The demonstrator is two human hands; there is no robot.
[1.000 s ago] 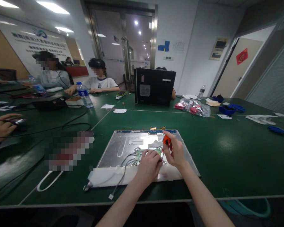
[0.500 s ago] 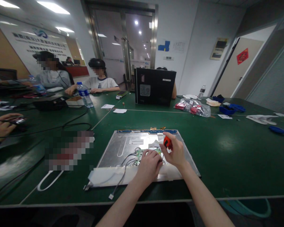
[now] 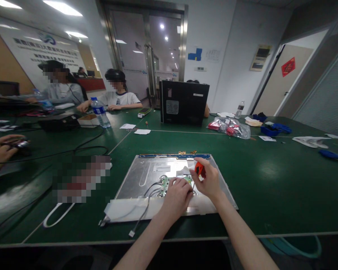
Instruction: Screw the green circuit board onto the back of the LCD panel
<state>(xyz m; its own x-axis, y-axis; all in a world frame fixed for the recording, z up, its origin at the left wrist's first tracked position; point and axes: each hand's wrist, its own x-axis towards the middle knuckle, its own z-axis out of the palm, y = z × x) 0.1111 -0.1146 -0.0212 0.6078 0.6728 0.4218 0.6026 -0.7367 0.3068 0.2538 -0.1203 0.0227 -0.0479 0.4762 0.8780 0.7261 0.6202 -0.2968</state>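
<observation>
My right hand point(image 3: 210, 180) grips a screwdriver with an orange and black handle point(image 3: 198, 168). Its thin shaft points down toward a green circuit board point(image 3: 165, 183), which sits mid-panel on the metal back of a display panel point(image 3: 135, 180). Over the board's near side lies my left hand point(image 3: 178, 193), fingers bent and close together. Its thumb and index fingertip meet beside the screwdriver's shaft; whatever they pinch is hidden. Grey cables point(image 3: 149, 202) run from the board to a white connector point(image 3: 132, 233) off the panel's near edge. A blue circuit strip point(image 3: 173, 156) lines the far edge.
A black computer case point(image 3: 184, 103) stands beyond the panel. Leftward are a pixelated object point(image 3: 81, 180), black cables, a water bottle point(image 3: 100, 112) and a co-worker's hand point(image 3: 2, 150). Plastic-wrapped red items point(image 3: 229, 127) and blue boxes point(image 3: 270, 130) lie at the right. Other people sit across.
Almost nothing differs. Both hands and the screwdriver keep their place on the panel; the whole view has shifted very slightly.
</observation>
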